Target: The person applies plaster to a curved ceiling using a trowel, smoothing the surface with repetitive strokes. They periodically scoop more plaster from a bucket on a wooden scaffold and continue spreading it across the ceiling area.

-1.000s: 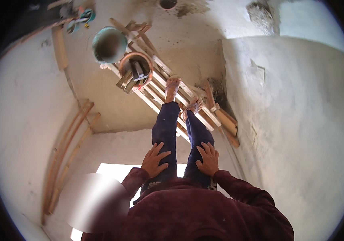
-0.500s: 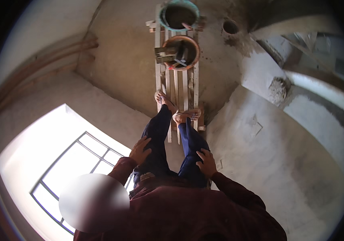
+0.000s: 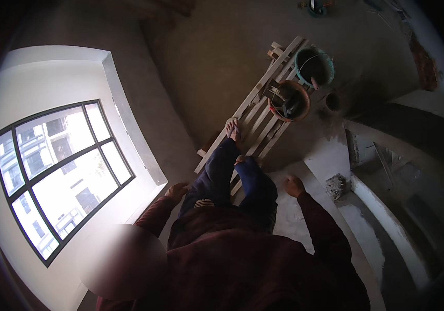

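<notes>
My left hand [image 3: 177,192] is beside my left thigh, its fingers loosely bent and apart, with nothing seen in it. Out to the right of my right knee, my right hand [image 3: 294,185] hangs in the air, curled into a loose fist and holding nothing visible. Both hands are clear of my dark blue trousers [image 3: 255,181]. My bare feet are on a slatted wooden platform [image 3: 255,116]; the right one is mostly hidden by the leg. Farther along the platform are an orange-brown tub [image 3: 306,101] with tools in it and a teal bucket [image 3: 329,67] holding dark material.
A large window [image 3: 71,171] with a dark frame fills the left side. Beside the teal bucket, a dark round pot or hole [image 3: 332,101] shows at floor level. To the right are a grey clump of mortar [image 3: 335,186] and a pale curved ledge [image 3: 388,223]. Another bucket [image 3: 316,8] is at the far edge.
Both hands have come off my thighs, the right one moving outward and curling. My view has turned, so the platform and buckets now slant to the upper right and more of the window shows.
</notes>
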`<state>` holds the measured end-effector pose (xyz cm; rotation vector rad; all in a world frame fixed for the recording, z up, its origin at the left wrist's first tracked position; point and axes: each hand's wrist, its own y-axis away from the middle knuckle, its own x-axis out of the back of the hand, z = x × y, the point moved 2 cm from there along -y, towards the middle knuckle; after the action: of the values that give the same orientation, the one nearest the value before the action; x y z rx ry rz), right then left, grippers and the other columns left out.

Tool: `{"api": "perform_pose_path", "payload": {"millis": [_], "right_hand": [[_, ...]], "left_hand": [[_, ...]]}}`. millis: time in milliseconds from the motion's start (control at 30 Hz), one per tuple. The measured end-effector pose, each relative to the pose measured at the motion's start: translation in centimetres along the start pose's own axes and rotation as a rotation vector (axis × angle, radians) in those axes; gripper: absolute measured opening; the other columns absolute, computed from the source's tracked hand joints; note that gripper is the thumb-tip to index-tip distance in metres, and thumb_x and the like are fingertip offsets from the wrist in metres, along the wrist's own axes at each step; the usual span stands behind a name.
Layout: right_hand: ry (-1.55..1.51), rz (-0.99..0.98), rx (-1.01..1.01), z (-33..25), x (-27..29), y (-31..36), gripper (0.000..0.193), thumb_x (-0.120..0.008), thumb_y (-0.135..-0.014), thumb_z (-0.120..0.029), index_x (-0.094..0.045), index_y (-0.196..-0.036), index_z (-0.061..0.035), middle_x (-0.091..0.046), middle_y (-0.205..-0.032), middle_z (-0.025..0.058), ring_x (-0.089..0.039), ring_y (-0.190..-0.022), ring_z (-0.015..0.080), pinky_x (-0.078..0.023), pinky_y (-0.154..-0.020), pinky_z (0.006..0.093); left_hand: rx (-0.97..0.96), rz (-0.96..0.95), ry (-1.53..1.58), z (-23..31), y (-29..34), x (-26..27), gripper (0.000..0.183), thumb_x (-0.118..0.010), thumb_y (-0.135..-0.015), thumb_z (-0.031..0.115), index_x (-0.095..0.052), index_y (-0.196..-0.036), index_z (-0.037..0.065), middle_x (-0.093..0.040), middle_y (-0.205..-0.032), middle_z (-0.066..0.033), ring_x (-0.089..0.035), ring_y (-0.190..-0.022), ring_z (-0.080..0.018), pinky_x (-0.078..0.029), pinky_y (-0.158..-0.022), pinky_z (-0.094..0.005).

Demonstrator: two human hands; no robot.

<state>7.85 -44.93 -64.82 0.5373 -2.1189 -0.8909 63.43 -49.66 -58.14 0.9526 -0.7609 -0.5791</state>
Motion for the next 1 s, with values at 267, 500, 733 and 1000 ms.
{"api": "perform_pose_path", "payload": {"millis": [267,500,733,1000], "right_hand": [[-0.149,-0.271,-0.014,-10.7,12.1,-2.3,0.050,-0.067,-0.090,-0.029,-0.058,-0.132,-0.0053,-0.066,-0.087,0.0090,-0.063,-0.066,0.0186,-0.054,-0.065,0.0354],[-0.281,-0.680,-0.074,-21.3,12.9,4.0,0.055,-0.063,-0.094,-0.036,-0.051,-0.141,-0.0114,-0.064,-0.080,0.0078,-0.063,-0.067,0.0182,-0.051,-0.060,0.0346],[0.134,-0.456,0.416,-23.6,11.1,2.2,0.051,-0.057,-0.092,-0.030,-0.053,-0.141,-0.0164,-0.067,-0.119,0.0200,-0.067,-0.102,0.0347,-0.052,-0.089,0.0428],[0.010,-1.278,0.168,-31.7,16.0,1.8,0.047,-0.050,-0.093,-0.009,-0.052,-0.140,-0.0005,-0.061,-0.133,0.0141,-0.057,-0.121,0.0220,-0.039,-0.108,0.0328]], "left_hand": [[-0.047,0.038,0.136,-1.1,0.6,-1.1,0.048,-0.060,-0.089,0.039,-0.065,-0.124,0.005,-0.070,-0.113,-0.0192,-0.066,-0.110,-0.0290,-0.050,-0.095,-0.0397],[0.040,-0.088,0.376,4.5,1.8,1.7,0.054,-0.050,-0.096,0.051,-0.064,-0.125,0.008,-0.067,-0.121,-0.0169,-0.064,-0.115,-0.0266,-0.048,-0.097,-0.0407],[-0.167,-0.297,0.038,13.3,5.5,1.1,0.063,-0.052,-0.096,0.050,-0.045,-0.147,0.015,-0.053,-0.143,-0.0174,-0.048,-0.135,-0.0318,-0.036,-0.114,-0.0413],[-0.228,-0.211,0.429,14.3,14.8,-0.5,0.043,-0.056,-0.089,0.026,-0.063,-0.127,0.009,-0.067,-0.121,-0.0171,-0.063,-0.115,-0.0326,-0.047,-0.101,-0.0415]]}}
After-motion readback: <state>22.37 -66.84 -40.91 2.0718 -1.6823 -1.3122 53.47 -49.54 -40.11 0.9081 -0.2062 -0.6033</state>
